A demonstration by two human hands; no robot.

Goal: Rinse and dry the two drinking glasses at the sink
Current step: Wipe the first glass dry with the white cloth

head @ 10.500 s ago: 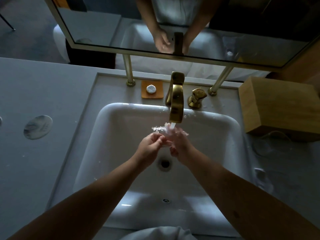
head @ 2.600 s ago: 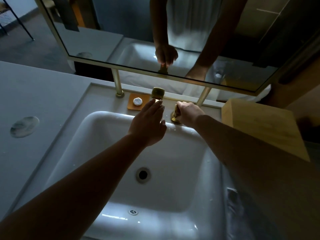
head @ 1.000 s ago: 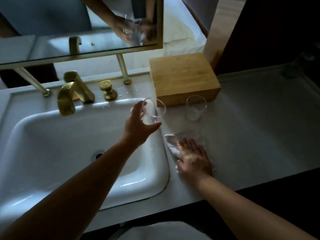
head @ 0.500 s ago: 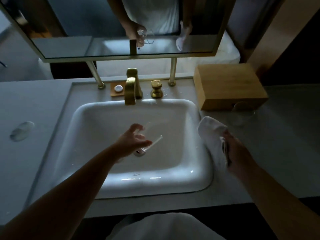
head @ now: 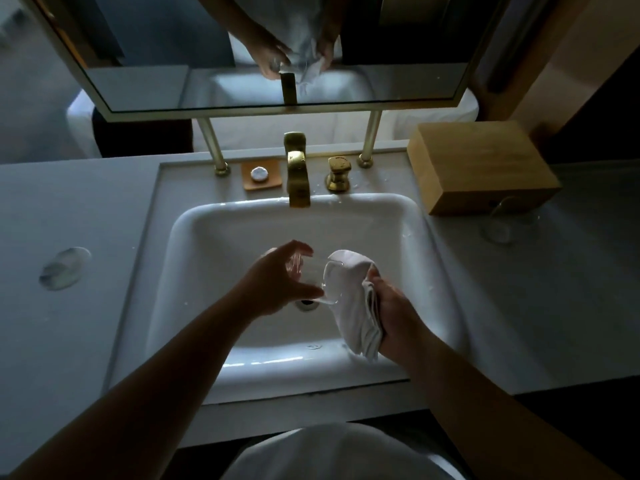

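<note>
Over the white sink my left hand grips a clear drinking glass, tipped on its side with its mouth to the right. A white cloth is bunched in my right hand, and its top end is pressed into the glass's mouth. The second clear glass stands upright on the counter at the right, in front of the wooden box. No water runs from the brass faucet.
A wooden box sits at the back right of the grey counter. A brass tap handle and a small orange dish with a round soap flank the faucet. A mirror hangs above. A round marbled coaster lies left.
The cloth in my right hand has come left from the sink's right rim to the glass's mouth. My left hand has kept the glass over the basin.
</note>
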